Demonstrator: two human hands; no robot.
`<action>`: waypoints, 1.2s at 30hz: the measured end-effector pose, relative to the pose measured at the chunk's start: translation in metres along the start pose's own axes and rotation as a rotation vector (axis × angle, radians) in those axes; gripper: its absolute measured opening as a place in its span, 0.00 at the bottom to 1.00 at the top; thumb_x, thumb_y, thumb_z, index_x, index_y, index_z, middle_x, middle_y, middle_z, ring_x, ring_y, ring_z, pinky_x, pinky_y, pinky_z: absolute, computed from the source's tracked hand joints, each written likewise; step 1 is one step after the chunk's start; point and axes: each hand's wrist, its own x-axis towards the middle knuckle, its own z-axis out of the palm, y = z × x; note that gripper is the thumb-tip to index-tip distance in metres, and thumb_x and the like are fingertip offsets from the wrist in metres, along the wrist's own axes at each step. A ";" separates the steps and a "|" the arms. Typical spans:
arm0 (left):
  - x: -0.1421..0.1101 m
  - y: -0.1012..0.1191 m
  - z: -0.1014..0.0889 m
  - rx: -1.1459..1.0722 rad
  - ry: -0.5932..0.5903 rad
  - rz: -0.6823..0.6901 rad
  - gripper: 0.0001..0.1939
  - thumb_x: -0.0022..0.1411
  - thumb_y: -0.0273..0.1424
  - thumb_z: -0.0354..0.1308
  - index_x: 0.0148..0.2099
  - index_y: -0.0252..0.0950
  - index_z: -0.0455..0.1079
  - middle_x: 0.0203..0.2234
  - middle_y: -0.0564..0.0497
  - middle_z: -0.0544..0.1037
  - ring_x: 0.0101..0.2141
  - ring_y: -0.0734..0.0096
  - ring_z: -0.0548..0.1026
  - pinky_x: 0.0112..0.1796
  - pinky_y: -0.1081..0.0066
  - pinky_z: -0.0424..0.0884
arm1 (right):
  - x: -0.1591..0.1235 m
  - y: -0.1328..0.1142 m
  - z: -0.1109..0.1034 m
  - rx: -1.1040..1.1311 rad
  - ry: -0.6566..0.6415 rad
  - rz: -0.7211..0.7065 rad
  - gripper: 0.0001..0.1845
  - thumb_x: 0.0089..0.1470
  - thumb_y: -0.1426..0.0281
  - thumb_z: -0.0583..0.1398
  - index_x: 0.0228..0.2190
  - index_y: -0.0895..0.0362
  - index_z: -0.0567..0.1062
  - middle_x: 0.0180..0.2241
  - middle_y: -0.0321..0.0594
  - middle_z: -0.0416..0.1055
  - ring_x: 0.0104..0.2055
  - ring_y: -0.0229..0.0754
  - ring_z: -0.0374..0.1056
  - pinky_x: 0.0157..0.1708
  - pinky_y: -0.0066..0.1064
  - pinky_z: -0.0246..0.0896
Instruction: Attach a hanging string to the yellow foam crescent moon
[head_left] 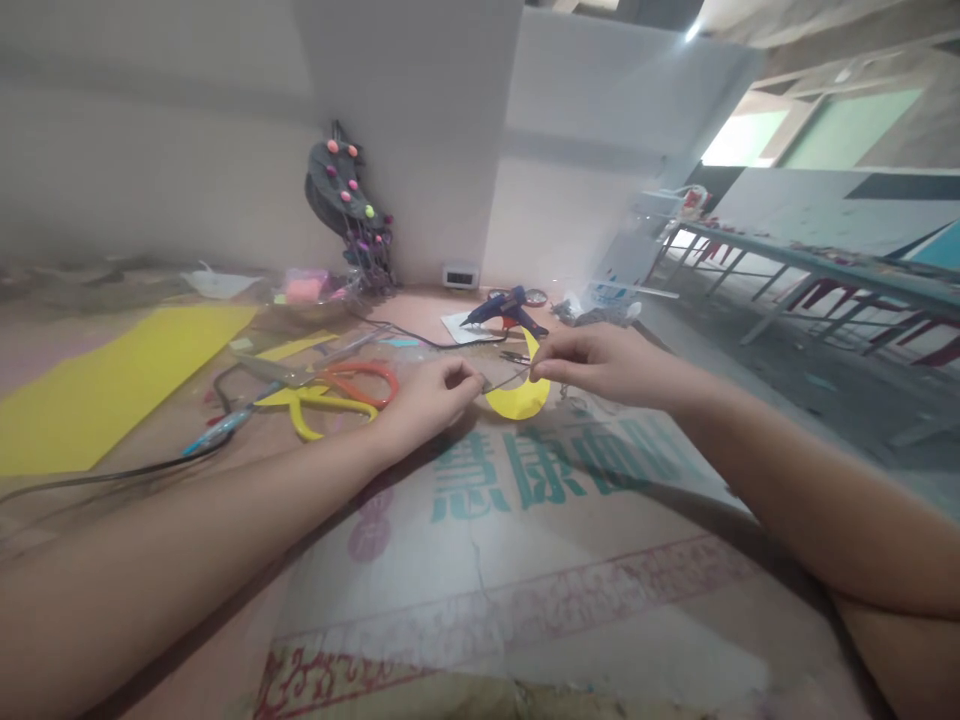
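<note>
A yellow crescent-shaped cutout (519, 402), which looks like paper or felt, is between my hands above the table. My right hand (592, 362) is closed in a pinch at the crescent's inner edge, its fingertips covering part of it. From there a thin dark strand (508, 382) runs leftward to the pinched fingers of my left hand (435, 402); I cannot tell whether it is cord or wire. Close to my left hand lie scissors (349, 385) with one orange and one yellow handle loop. Behind the crescent, a dark blue glue gun (504, 305) lies on a white pad.
A large yellow sheet (127, 390) lies at left, near a light-blue pen-like tool (217, 430) and a black cable. A dark crescent ornament with coloured balls (341, 185) stands against the wall beside a small digital display (460, 276). Printed sheeting (487, 560) covers the table's front. A long table (825, 265) stands right.
</note>
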 end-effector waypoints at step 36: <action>0.002 -0.001 0.001 -0.230 -0.228 -0.041 0.09 0.58 0.36 0.57 0.30 0.36 0.70 0.21 0.55 0.72 0.19 0.77 0.66 0.22 0.76 0.60 | 0.024 0.074 0.031 0.082 0.365 0.125 0.14 0.55 0.60 0.58 0.32 0.58 0.77 0.32 0.40 0.76 0.35 0.43 0.69 0.37 0.33 0.61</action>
